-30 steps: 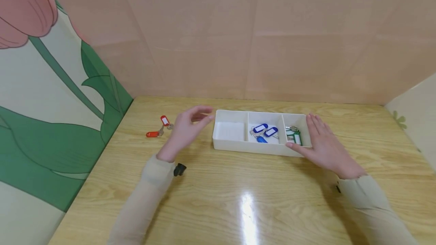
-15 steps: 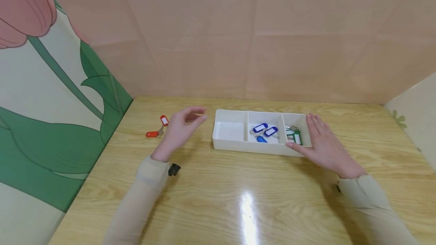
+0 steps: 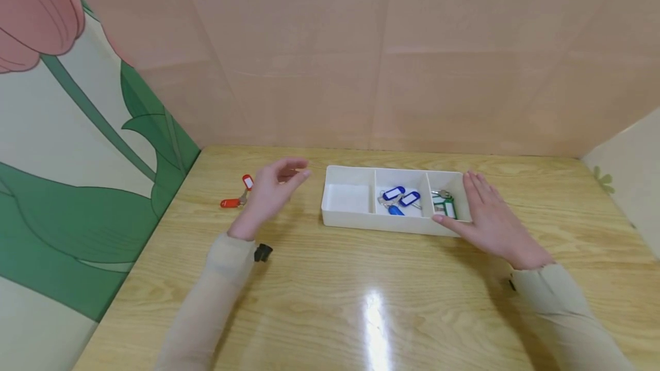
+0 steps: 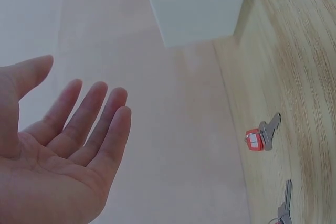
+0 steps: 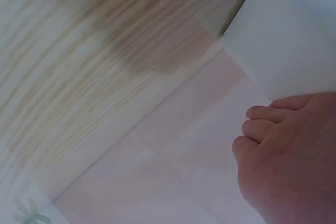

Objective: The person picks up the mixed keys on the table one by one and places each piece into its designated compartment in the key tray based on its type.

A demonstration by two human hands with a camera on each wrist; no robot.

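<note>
My left hand [image 3: 270,190] hovers left of a long white three-compartment box [image 3: 361,221], apart from it. Its fingers are loosely bent and hold nothing, as the left wrist view shows. Beside and behind this hand lie two keys with red tags, one tag [image 3: 230,203] flat on the table and another tag [image 3: 248,182] farther back. My right hand [image 3: 490,222] rests against the box's right end, its fingers along the end wall and its thumb over the front rim. Keys with blue tags [image 3: 394,193] lie in the middle compartment, and keys with green tags [image 3: 450,208] in the right one.
The box stands on a wood-grain table [image 3: 319,296] near its back edge. A pinkish wall covering [image 3: 371,73] rises behind. A wall with a painted flower [image 3: 103,216] borders the left side, and a pale wall [image 3: 629,170] the right.
My left hand has moved left, away from the box and toward the red-tagged keys, then nearly stopped. My right hand and the box have stayed in place.
</note>
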